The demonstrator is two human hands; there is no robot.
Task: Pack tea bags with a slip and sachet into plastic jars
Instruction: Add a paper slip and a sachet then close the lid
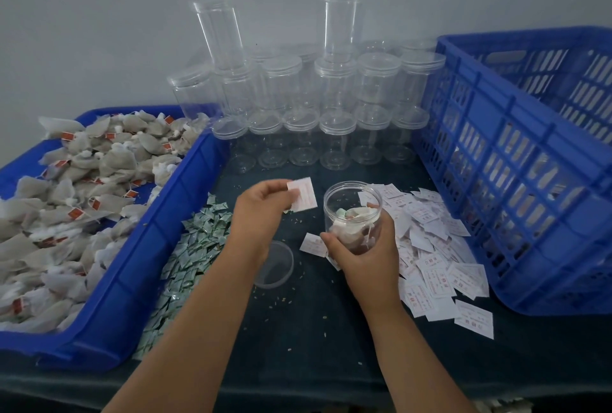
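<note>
My left hand pinches one paper slip by its edge, thumb and fingertips closed on it, the other fingers curled; it sits just left of the jar mouth, above the table. My right hand wraps the open jar round its lower wall, fingers curled about it, with the jar tipped a bit toward the slip. Inside are tea bags and a green sachet on top. The slip is thin, printed and floppy, and I judge it weighs next to nothing: keep hold of the edge and drop it flat into the mouth. The jar is clear hard plastic, smooth, round and probably light and slick, so I'd grip mid-wall and not squeeze. The tea bags look like soft mesh pouches with strings and tags, easy to crush or snag. The lid lies flat by my left wrist. Loose slips pile to the right, sachets pile to the left, beside the blue tray of bags. Empty lidded jars are stacked behind, with a blue crate at right.
</note>
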